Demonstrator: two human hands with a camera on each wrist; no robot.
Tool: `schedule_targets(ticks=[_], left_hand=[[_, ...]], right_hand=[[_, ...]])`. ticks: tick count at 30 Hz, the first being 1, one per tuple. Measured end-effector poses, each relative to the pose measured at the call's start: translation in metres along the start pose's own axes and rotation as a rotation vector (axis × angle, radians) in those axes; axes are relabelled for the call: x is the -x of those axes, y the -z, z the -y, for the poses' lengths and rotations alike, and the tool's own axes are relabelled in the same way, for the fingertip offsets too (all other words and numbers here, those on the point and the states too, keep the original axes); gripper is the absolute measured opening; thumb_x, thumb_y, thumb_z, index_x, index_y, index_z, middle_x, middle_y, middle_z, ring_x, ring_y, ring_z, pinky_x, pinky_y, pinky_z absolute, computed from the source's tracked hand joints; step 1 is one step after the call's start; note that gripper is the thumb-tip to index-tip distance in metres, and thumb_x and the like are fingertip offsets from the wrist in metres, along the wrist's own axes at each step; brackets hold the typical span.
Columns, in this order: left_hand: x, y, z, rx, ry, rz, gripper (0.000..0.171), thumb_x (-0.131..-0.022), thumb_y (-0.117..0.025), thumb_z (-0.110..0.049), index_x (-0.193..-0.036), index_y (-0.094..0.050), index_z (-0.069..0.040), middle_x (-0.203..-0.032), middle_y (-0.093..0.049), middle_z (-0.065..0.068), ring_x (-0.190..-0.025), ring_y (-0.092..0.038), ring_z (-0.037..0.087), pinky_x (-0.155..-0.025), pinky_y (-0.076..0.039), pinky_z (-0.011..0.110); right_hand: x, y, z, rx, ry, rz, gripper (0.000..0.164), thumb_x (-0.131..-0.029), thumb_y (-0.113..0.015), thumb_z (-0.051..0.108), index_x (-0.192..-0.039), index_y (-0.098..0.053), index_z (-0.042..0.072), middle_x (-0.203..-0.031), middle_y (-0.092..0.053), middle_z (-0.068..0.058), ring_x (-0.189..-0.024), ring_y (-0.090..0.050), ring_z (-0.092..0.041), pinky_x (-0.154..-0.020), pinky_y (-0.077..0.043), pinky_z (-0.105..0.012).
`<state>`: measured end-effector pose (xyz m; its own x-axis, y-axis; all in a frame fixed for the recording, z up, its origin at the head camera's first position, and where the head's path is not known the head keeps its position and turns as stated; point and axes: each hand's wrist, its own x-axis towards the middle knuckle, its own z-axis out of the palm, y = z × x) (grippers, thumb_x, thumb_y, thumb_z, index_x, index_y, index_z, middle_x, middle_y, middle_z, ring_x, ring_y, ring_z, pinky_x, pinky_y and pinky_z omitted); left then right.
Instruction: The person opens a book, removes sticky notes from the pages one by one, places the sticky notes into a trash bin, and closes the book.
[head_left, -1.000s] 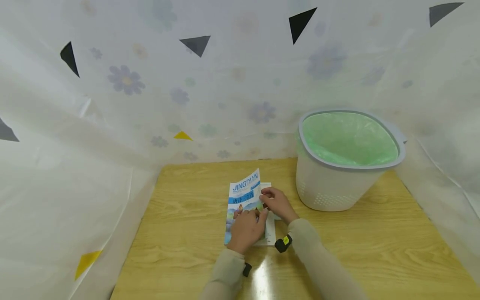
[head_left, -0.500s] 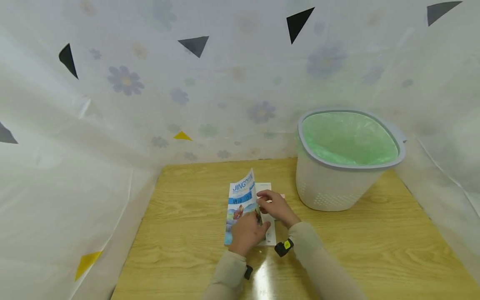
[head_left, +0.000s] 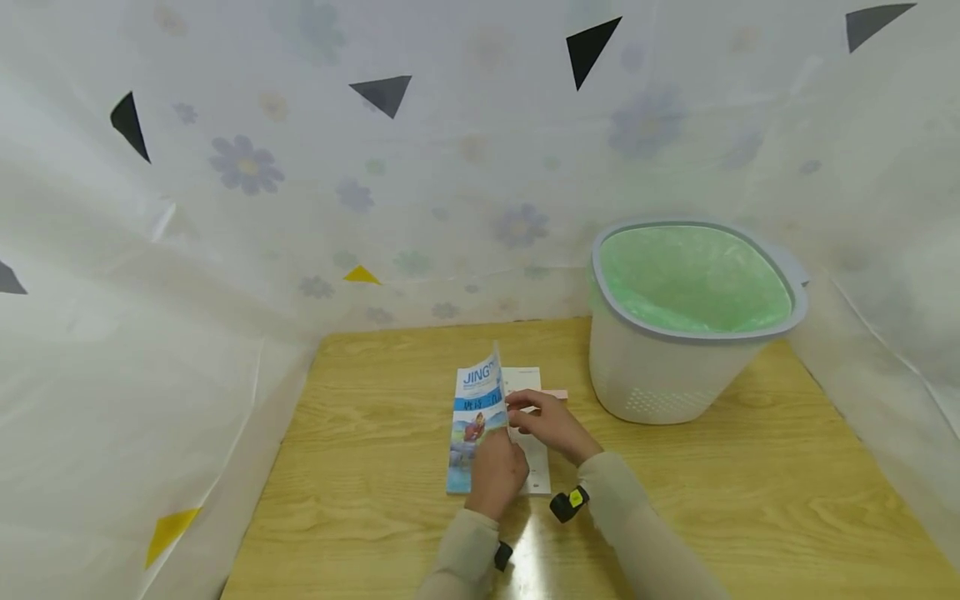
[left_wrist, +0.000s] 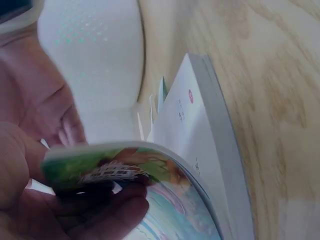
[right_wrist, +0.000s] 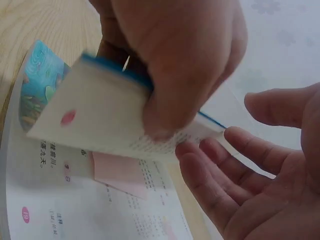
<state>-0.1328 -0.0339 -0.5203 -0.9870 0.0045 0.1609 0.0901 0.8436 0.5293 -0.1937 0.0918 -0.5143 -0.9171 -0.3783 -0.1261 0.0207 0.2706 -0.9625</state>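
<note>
A paperback book (head_left: 474, 433) with a blue-and-white cover marked JINGDIAN lies partly opened on the table, its cover and front pages bent up. My left hand (head_left: 497, 473) grips this raised part, thumb on the page side and fingers over the cover in the right wrist view. White printed pages (right_wrist: 45, 195) lie exposed beneath, with a pink paper slip (right_wrist: 117, 172) on them. The slip's end sticks out past the book's right side in the head view. Fingertips of my right hand (right_wrist: 270, 170) touch the lifted pages' edge, fingers loosely bent and thumb apart.
A pale perforated bin (head_left: 652, 375) with a grey rim and green liner (head_left: 697, 275) stands right of the book, at the back of the wooden table (head_left: 360, 433). White flowered sheeting (head_left: 450, 167) encloses the back and sides.
The raised cover and pages have swung further left, baring more of the white page. My left hand has closed around them, and my right hand has shifted slightly left.
</note>
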Motion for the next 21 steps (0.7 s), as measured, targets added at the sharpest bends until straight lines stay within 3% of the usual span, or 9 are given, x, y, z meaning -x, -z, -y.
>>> schedule_targets(ticks=[3, 5, 9, 14, 17, 21], left_hand=[[-0.001, 0.002, 0.003, 0.033, -0.009, -0.066, 0.01, -0.088, -0.056, -0.001, -0.083, -0.063, 0.005, -0.077, -0.066, 0.02, -0.07, -0.065, 0.037, -0.061, -0.051, 0.045], [-0.002, 0.007, 0.004, 0.075, 0.022, -0.069, 0.014, -0.089, -0.054, -0.003, -0.086, -0.063, 0.006, -0.079, -0.067, 0.021, -0.072, -0.065, 0.037, -0.061, -0.051, 0.045], [-0.006, 0.025, 0.008, 0.162, 0.156, -0.006, 0.021, -0.094, -0.048, -0.008, -0.095, -0.063, 0.007, -0.083, -0.067, 0.022, -0.071, -0.063, 0.031, -0.059, -0.05, 0.042], [-0.01, 0.051, 0.026, 0.207, 0.278, 0.017, 0.028, -0.097, -0.043, -0.011, -0.11, -0.061, 0.004, -0.085, -0.068, 0.018, -0.061, -0.06, 0.02, -0.047, -0.044, 0.029], [-0.014, 0.064, 0.042, 0.196, 0.309, 0.013, 0.035, -0.098, -0.041, -0.012, -0.125, -0.057, 0.004, -0.092, -0.071, 0.019, -0.061, -0.062, 0.018, -0.045, -0.043, 0.026], [-0.02, 0.074, 0.065, 0.136, 0.327, 0.029, 0.04, -0.098, -0.04, -0.015, -0.131, -0.054, 0.004, -0.094, -0.071, 0.019, -0.063, -0.062, 0.019, -0.047, -0.042, 0.028]], right_hand=[[0.001, 0.0, -0.007, -0.003, 0.01, 0.015, 0.037, -0.101, -0.057, 0.02, -0.131, -0.059, -0.001, -0.13, -0.062, -0.023, -0.105, -0.068, -0.028, -0.09, -0.057, -0.041], [0.004, -0.004, -0.016, 0.059, 0.016, -0.018, 0.033, -0.101, -0.057, 0.02, -0.127, -0.062, 0.0, -0.126, -0.065, -0.02, -0.103, -0.068, -0.026, -0.088, -0.057, -0.039], [0.013, -0.019, -0.039, 0.331, 0.051, -0.105, 0.023, -0.096, -0.062, 0.017, -0.115, -0.07, 0.007, -0.113, -0.071, -0.009, -0.096, -0.066, -0.019, -0.083, -0.055, -0.036], [0.027, -0.034, -0.055, 0.709, 0.216, -0.126, 0.018, -0.089, -0.068, 0.014, -0.106, -0.073, 0.008, -0.106, -0.07, -0.006, -0.099, -0.064, -0.022, -0.089, -0.053, -0.042], [0.032, -0.038, -0.053, 0.849, 0.259, -0.147, 0.02, -0.086, -0.069, 0.015, -0.105, -0.074, 0.009, -0.105, -0.069, -0.006, -0.098, -0.062, -0.023, -0.088, -0.052, -0.042], [0.039, -0.042, -0.049, 0.951, 0.221, -0.128, 0.028, -0.083, -0.07, 0.016, -0.11, -0.074, 0.01, -0.108, -0.066, -0.005, -0.095, -0.059, -0.022, -0.083, -0.051, -0.04]])
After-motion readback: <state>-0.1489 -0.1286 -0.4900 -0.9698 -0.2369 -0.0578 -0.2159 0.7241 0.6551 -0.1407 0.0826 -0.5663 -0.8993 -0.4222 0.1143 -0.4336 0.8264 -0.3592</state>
